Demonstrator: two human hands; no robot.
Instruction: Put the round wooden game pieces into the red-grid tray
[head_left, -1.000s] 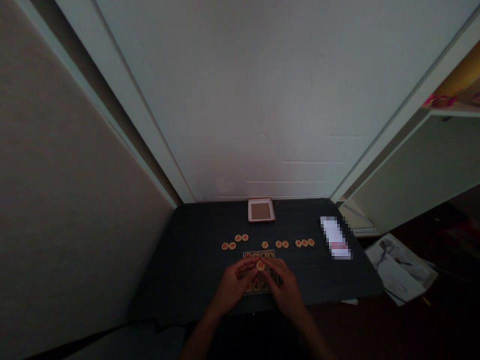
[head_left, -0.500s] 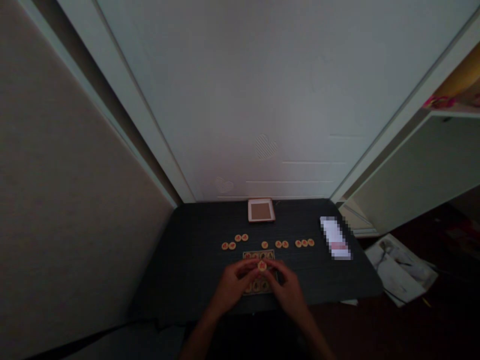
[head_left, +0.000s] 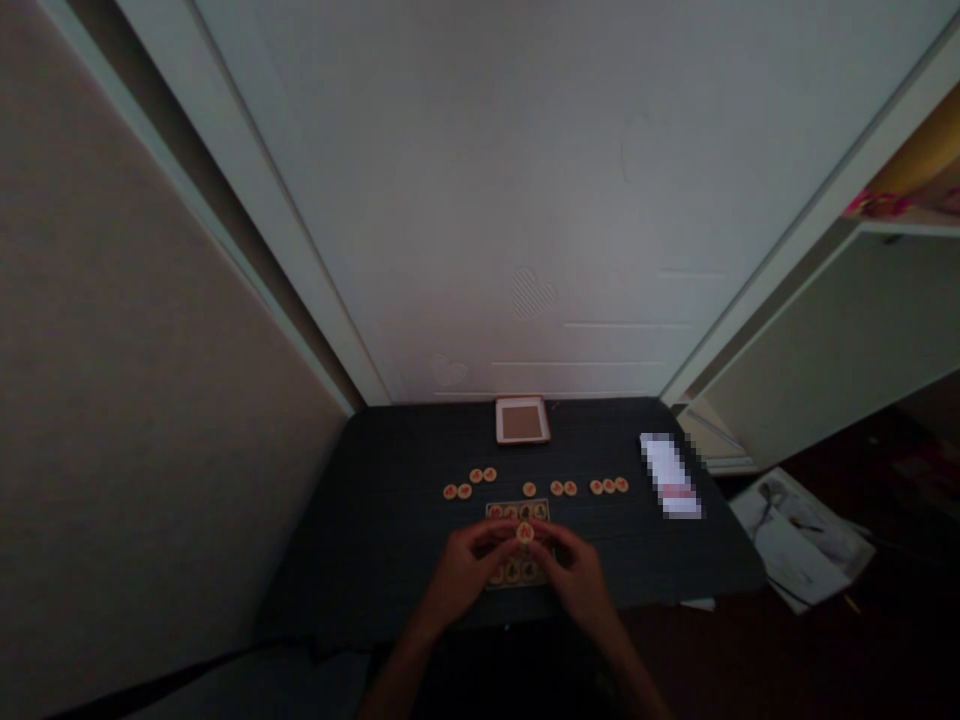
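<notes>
On a dark table (head_left: 375,540) lies a small tan board (head_left: 517,545) holding several round wooden pieces with red marks. My left hand (head_left: 469,570) and my right hand (head_left: 574,575) meet above the board. Their fingertips pinch one round wooden piece (head_left: 525,532) between them, just over the board's middle. Behind the board, several more round pieces (head_left: 562,488) lie in a loose row across the table. The hands hide much of the board.
A square pink-rimmed box (head_left: 522,421) sits at the table's far edge against a pale door. A blurred white object (head_left: 671,475) lies at the right end. Papers (head_left: 802,540) lie on the floor to the right, by a white shelf unit (head_left: 840,340).
The piece held between the fingertips has shifted very slightly to the right and the fingers have closed in a little. Everything else stays put.
</notes>
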